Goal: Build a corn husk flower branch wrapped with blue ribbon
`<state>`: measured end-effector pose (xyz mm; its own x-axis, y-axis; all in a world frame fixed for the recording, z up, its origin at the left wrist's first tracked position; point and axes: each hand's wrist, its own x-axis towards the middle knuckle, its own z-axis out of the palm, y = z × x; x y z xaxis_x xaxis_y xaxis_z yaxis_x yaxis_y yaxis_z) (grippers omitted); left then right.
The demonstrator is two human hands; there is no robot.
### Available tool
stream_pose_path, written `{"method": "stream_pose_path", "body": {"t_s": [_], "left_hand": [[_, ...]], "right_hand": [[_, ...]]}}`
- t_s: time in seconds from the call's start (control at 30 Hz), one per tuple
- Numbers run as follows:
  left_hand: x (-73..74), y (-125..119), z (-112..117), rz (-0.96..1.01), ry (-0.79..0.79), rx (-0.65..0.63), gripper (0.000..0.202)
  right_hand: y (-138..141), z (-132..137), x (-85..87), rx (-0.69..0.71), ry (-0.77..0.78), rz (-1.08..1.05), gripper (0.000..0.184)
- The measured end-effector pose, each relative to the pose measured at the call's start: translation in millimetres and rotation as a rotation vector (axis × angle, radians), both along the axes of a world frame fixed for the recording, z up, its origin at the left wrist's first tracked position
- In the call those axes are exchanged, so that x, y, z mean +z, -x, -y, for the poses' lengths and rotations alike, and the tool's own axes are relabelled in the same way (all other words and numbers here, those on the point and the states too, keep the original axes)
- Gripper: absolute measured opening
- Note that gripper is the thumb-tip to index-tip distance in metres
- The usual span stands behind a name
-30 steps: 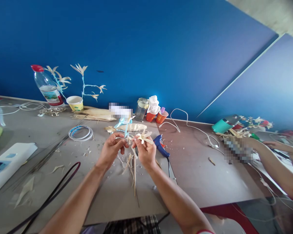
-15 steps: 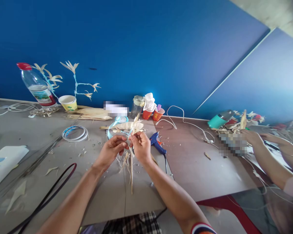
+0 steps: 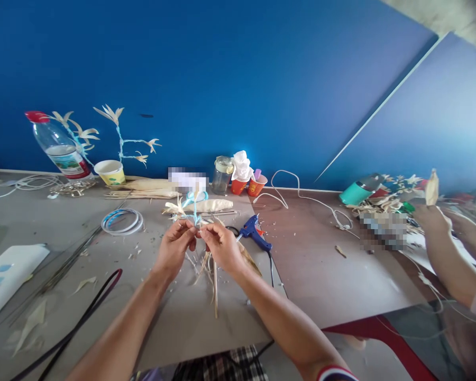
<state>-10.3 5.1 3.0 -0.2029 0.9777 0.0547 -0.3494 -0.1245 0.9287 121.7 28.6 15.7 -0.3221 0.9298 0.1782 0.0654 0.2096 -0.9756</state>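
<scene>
Both hands meet above the middle of the table. My left hand (image 3: 177, 243) is closed, its thumb and fingertips pinching the base of a husk flower branch (image 3: 195, 209). My right hand (image 3: 221, 246) pinches the same base from the other side, fingertips touching the left ones. Pale blue tape wraps the branch, and a cream husk bloom (image 3: 175, 207) spreads out to its left. The pinched end is hidden by my fingers. Under my hands lie thin husk strips and a straight stick (image 3: 215, 291). Right of my right hand rests a blue glue gun (image 3: 254, 233).
A roll of tape rings (image 3: 122, 221) and thin dark wires (image 3: 69, 254) lie left. Along the wall stand a bottle (image 3: 61, 151), a yellow cup (image 3: 110, 173) with a finished-looking branch, a jar (image 3: 222, 174) and red cups (image 3: 257, 185). A co-worker's hands (image 3: 432, 217) hold a husk piece at right.
My hands have shifted slightly left and now pinch close together. The branch has turned, its bloom swinging from upper right of the fingers to the left. The co-worker's hands have raised a husk piece.
</scene>
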Motion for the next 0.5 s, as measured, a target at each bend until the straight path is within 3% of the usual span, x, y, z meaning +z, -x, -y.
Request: {"method": "stream_pose_path", "body": {"t_s": [0.13,0.3,0.4,0.5], "left_hand": [[0.4,-4,2,-0.040,-0.002,-0.063,0.017],[6.7,-11,6,-0.112,-0.017,-0.164,0.021],[9.3,-11,8,-0.171,-0.001,-0.142,0.021],[9.0,-7,9,-0.227,0.042,0.004,0.016]], "right_hand": [[7,-2,-1.7,0.006,0.276,-0.236,0.016],[8,-8,-5.2,0.213,0.637,-0.586,0.022],[7,-13,-9.0,0.234,0.684,-0.664,0.025],[6,-16,-12.2,0.142,0.684,-0.716,0.023]]}}
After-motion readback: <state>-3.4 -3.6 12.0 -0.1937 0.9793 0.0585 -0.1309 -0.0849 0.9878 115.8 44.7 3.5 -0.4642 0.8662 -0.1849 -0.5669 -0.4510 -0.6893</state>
